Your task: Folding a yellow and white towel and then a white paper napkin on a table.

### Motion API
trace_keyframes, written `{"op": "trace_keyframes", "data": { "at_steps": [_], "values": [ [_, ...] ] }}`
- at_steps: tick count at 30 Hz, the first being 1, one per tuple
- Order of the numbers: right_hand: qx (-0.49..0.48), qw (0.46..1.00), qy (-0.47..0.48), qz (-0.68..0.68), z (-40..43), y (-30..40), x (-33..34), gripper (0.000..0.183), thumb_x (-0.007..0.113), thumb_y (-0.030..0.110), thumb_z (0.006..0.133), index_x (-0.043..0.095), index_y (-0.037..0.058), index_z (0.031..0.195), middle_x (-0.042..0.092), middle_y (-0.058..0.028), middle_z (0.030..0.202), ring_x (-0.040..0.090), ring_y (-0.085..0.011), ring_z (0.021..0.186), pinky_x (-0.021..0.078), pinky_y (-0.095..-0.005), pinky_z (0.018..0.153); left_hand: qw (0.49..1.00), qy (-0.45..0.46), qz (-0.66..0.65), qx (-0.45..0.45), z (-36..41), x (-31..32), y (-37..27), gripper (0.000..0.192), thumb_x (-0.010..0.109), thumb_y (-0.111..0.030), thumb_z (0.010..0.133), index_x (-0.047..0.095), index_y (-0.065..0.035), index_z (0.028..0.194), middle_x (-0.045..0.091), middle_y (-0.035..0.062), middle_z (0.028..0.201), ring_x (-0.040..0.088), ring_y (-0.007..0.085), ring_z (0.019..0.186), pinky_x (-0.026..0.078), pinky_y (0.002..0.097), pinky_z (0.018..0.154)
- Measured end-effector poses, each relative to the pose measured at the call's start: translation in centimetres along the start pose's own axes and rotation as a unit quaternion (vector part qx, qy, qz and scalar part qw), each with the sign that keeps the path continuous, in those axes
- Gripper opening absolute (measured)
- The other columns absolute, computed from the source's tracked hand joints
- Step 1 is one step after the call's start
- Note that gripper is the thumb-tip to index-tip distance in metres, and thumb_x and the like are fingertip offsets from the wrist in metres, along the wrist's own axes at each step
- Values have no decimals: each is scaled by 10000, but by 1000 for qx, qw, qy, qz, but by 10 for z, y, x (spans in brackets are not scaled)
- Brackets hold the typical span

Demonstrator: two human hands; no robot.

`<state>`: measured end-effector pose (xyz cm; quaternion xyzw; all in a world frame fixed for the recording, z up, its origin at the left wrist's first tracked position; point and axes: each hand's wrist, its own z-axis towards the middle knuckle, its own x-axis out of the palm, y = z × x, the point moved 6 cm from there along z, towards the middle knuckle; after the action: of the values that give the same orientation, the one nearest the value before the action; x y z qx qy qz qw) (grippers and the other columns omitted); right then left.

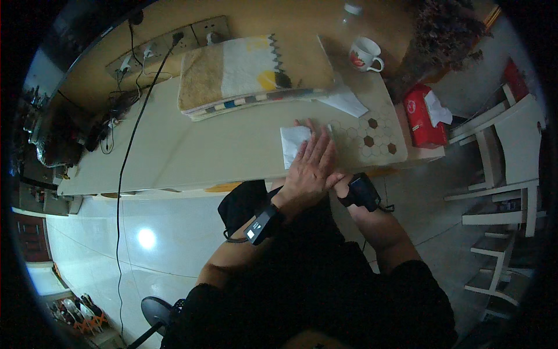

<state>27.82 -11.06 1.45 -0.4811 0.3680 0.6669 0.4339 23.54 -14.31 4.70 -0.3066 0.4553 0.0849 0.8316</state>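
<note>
A folded white tissue or paper [293,146] lies near the front edge of the long pale table [209,144]. My left hand [310,168] is spread flat with its palm down, its fingers pointing away from me over the right part of the paper. Beneath it is my right hand [335,179], mostly covered; its thumb side shows by the left wrist, and a few fingertips show beyond the left fingers. What the right palm touches is hidden. Each wrist carries a strapped black device, the left one [260,226] with a lit screen.
Behind the hands lies a folded, patterned plush blanket [244,74], with a white sheet [346,102] beside it. A strawberry-patterned mug [365,54] and a red tissue box [423,117] stand right. A black cable [126,161] hangs from wall sockets [168,46]. White chairs [518,139] stand right.
</note>
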Motion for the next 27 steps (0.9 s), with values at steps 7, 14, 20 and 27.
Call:
{"op": "trace_keyframes", "data": {
  "at_steps": [7,14,20,27],
  "values": [
    [-9,991,22,-135,-6,-6,13,602,432,455,826,286,183,1343,162,-166,1411,140,-367,1298,107,-573,1011,992,54,-56,102,-8,-3,-31,718,441,-537,799,337,-34,1300,261,200,1369,215,376,1279,153,507,1035],
    [-28,995,-2,-100,-10,-9,22,618,370,485,829,266,177,1355,95,-146,1435,78,-392,1306,80,-634,979,999,-8,26,-27,-13,1,10,751,429,-604,766,377,-64,1286,274,183,1370,203,400,1275,162,610,961],
    [25,997,55,57,-5,5,-12,554,497,387,798,389,182,1302,128,-168,1426,69,-421,1302,28,-612,1004,972,-33,182,-145,-42,-23,56,665,401,-554,813,390,-95,1294,307,182,1354,179,398,1285,40,627,985],
    [35,997,25,56,-6,5,-13,549,499,389,823,358,196,1317,182,-177,1408,107,-396,1304,38,-590,1016,954,-35,229,-189,-71,-50,79,582,484,-409,820,435,0,1232,316,208,1338,176,392,1289,40,606,1000]
  ]
}}
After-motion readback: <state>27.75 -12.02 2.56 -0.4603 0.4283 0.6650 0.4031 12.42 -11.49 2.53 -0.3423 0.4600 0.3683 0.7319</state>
